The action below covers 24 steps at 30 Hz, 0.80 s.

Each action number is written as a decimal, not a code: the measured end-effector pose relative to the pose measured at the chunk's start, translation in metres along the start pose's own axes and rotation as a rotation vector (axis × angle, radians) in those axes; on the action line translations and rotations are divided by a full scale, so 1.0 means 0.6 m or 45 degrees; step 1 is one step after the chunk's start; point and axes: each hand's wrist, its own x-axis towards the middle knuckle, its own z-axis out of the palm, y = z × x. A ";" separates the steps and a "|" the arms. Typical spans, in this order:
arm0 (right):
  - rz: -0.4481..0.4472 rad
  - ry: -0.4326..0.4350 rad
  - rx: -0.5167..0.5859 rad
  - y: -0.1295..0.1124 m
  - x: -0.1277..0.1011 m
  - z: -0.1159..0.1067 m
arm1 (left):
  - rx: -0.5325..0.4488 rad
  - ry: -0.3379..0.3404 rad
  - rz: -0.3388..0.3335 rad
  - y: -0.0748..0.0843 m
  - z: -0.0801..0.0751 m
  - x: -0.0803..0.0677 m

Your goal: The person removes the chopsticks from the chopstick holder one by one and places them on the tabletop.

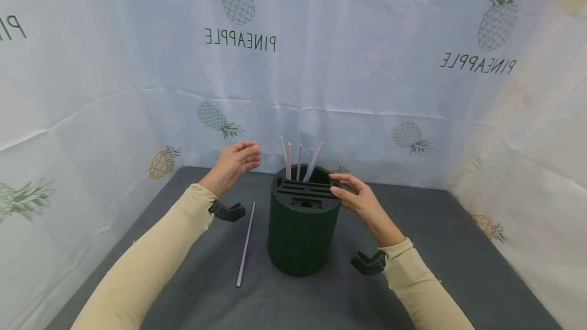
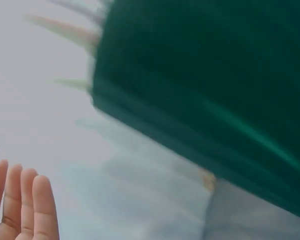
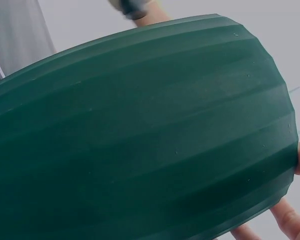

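A dark green, ribbed knife holder (image 1: 300,241) with a slotted black top stands upright on the table. Several pastel drinking straws (image 1: 288,163) poke up from the opening at its back. My right hand (image 1: 362,201) holds the holder's right rim, thumb at the top edge and fingers (image 3: 289,220) round the far side. To the left of the holder, my left hand (image 1: 235,163) is raised in the air with nothing in it, its fingers (image 2: 43,205) extended. Below that hand, a single purple straw (image 1: 246,243) lies on the table, left of the holder.
The dark grey table (image 1: 202,289) ends at the back against a white curtain (image 1: 321,65) printed with pineapples, which also hangs on both sides. Each wrist wears a black band mount, one of them the left mount (image 1: 227,211).
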 end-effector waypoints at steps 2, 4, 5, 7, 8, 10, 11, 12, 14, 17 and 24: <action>-0.001 -0.001 -0.004 0.001 0.000 0.000 | 0.015 -0.055 0.058 0.020 0.013 -0.003; 0.000 -0.002 -0.003 0.002 0.000 0.000 | 0.059 -0.107 0.098 0.033 0.024 -0.005; -0.001 -0.002 -0.003 0.002 0.000 0.000 | 0.079 -0.134 0.113 0.037 0.029 -0.006; -0.003 -0.004 -0.006 0.003 0.000 -0.001 | 0.103 -0.185 0.131 0.042 0.037 -0.008; -0.005 -0.004 -0.005 0.003 0.001 -0.001 | 0.102 -0.208 0.131 0.043 0.040 -0.008; -0.009 -0.005 -0.004 0.004 0.001 -0.001 | 0.103 -0.234 0.125 0.043 0.046 -0.007; -0.009 -0.005 -0.004 0.005 0.001 -0.001 | 0.098 -0.244 0.118 0.041 0.049 -0.006; -0.009 -0.005 -0.002 0.005 0.002 -0.001 | 0.099 -0.254 0.112 0.039 0.050 -0.005; -0.008 -0.004 0.003 0.006 0.002 -0.001 | 0.107 -0.268 0.103 0.033 0.053 -0.001; -0.005 -0.002 0.010 0.006 0.003 -0.001 | 0.106 -0.284 0.096 0.025 0.056 0.002; -0.002 0.000 0.009 0.005 0.003 -0.001 | 0.131 -0.296 0.110 0.016 0.063 0.003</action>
